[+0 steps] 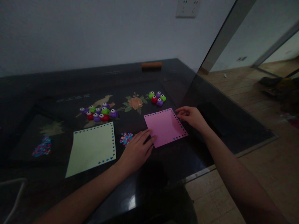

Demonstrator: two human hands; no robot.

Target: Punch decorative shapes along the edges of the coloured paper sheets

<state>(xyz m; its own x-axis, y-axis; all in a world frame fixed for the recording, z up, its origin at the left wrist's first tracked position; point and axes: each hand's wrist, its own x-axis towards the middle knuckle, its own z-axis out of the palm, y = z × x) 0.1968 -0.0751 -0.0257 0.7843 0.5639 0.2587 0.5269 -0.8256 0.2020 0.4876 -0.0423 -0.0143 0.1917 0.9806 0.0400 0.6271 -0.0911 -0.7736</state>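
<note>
Near the worktop (187,81) front edge, the left hand (137,147) spreads on a pink sheet (163,127), the right hand (190,116) beside it, pinch unclear; printed characters (73,98) blur.

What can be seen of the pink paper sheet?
The pink, roughly square, matte-looking paper sheet lies flat on the dark, glossy table. Small blue dots line its far and right edges and part of its near edge. Fingers of the left hand rest on its left side; whether the right hand, beside its right edge, touches it is unclear.
</note>
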